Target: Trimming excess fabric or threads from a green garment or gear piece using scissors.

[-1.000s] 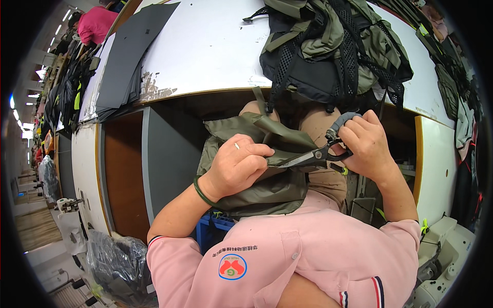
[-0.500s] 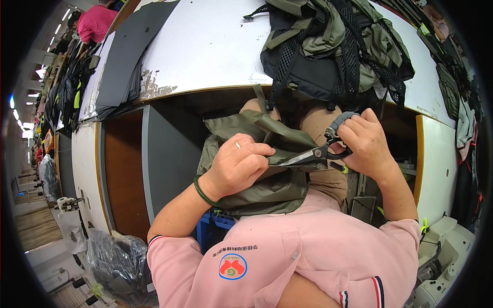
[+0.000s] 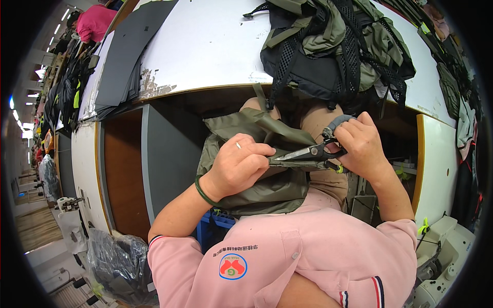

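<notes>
Olive-green fabric [image 3: 277, 194] lies across my lap, folded and gathered toward its edge. My left hand [image 3: 241, 163] pinches that edge between thumb and fingers. Held in my right hand [image 3: 362, 146] is a pair of scissors [image 3: 311, 153] with black handles, one loop wrapped in grey material. The blades point left along the fabric's edge, their tips close to my left fingers. Whether they are cutting into the cloth I cannot tell. A small yellow-green piece [image 3: 339, 168] shows just below the scissor handles, by my right fingers.
Ahead stands a white table [image 3: 215, 46] with a worn front edge. Olive and black backpack pieces [image 3: 334, 56] hang over it at the right, and dark grey sheets [image 3: 128, 51] are stacked at the left. A sewing machine [image 3: 436, 251] stands at lower right, a plastic-wrapped bundle [image 3: 120, 264] at lower left.
My right hand and the scissors have shifted slightly left and down along the fabric edge. The left hand stays in place on the cloth.
</notes>
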Demonstrator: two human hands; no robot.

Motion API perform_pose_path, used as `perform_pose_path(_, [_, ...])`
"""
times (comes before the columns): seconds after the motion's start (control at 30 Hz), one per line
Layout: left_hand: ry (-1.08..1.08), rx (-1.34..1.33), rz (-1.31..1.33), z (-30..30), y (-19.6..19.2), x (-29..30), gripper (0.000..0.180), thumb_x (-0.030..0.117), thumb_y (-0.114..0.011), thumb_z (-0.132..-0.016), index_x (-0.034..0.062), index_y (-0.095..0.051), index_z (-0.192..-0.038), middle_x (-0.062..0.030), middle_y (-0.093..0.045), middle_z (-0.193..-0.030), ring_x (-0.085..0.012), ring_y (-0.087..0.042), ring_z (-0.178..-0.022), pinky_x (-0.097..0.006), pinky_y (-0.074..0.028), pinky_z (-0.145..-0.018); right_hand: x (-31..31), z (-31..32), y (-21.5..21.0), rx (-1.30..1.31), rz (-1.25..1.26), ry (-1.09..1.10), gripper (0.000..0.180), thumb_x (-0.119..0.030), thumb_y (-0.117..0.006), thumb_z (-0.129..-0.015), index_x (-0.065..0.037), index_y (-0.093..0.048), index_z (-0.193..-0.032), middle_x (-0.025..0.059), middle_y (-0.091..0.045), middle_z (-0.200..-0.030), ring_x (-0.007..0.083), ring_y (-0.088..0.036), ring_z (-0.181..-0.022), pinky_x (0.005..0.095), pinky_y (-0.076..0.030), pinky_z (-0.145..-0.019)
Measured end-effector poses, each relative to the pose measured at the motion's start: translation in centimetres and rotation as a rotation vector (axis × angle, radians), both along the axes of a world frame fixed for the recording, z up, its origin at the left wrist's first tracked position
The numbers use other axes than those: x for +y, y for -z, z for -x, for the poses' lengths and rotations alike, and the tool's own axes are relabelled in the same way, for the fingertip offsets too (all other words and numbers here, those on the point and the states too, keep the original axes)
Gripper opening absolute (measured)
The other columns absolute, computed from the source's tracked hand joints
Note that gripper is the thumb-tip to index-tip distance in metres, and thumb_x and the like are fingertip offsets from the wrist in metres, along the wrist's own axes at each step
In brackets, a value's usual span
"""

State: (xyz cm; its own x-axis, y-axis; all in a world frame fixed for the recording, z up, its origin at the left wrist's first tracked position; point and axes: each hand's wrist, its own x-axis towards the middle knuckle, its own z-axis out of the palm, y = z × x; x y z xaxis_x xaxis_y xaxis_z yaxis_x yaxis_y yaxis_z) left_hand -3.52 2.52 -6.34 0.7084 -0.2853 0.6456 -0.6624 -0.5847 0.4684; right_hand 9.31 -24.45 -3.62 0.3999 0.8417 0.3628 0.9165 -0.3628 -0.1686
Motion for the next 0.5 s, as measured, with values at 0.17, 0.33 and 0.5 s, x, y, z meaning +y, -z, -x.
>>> perform_pose_path(0.17, [-0.007,-0.003,0.005,0.06,0.08,0.15,0.024,-0.006,-0.071,-0.067,0.0057,-0.055,-0.079,-0.0080,-0.068,-0.095,-0.0256,-0.056,-0.067,-0.036,-0.049,-0.068,-0.50,-0.29,-0.37,0.049,0.036,0.027,0.032,-0.015,-0.081,-0.062,-0.010,-0.052,-0.074,0.0020,-0.056,-0.071,0.0213,-0.055,-0.065,0.0347,-0.036,-0.065])
perform_pose_path(0.33, [-0.005,0.000,0.004,0.06,0.14,0.04,0.024,-0.006,-0.072,-0.067,0.0056,-0.056,-0.080,-0.0082,-0.068,-0.096,-0.0260,-0.056,-0.069,-0.036,-0.049,-0.068,0.09,-0.08,-0.62,0.047,0.001,-0.039,0.033,-0.014,-0.081,-0.061,-0.010,-0.051,-0.074,0.0016,-0.055,-0.071,0.0209,-0.055,-0.065,0.0351,-0.037,-0.067])
perform_pose_path(0.5, [-0.001,0.005,-0.010,0.11,-0.05,-0.05,0.024,-0.006,-0.072,-0.067,0.0057,-0.056,-0.080,-0.0082,-0.068,-0.096,-0.0259,-0.056,-0.069,-0.036,-0.049,-0.068,-0.04,-0.10,-0.42,0.028,0.010,-0.033,0.034,-0.016,-0.082,-0.061,-0.010,-0.051,-0.073,0.0011,-0.055,-0.070,0.0205,-0.055,-0.065,0.0352,-0.037,-0.068])
